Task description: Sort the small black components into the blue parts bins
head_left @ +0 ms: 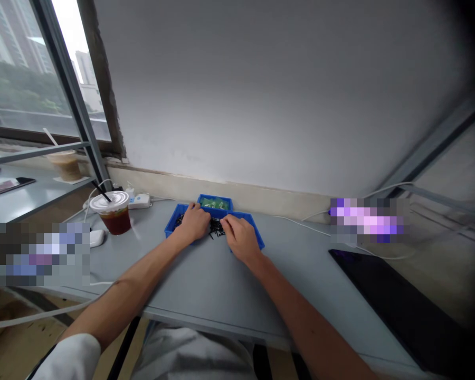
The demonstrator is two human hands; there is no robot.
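Note:
My left hand [192, 222] and my right hand [240, 238] rest close together over a shallow blue plastic tray [245, 230] on the grey desk [206, 285]. A tangle of small black pieces [216, 228] lies between them, and some of it spills over the tray's front rim. Both hands' fingers curl down at this pile, and my fingertips partly hide it. I cannot tell whether either hand is gripping a piece. Behind the hands, a smaller blue tray [214, 202] holds something green.
A lidded iced drink with a black straw [111, 213] stands left of the trays, beside a small white object [97, 238]. White cables and a power strip [140, 200] run along the wall. A black tablet or laptop [383, 301] lies at the right.

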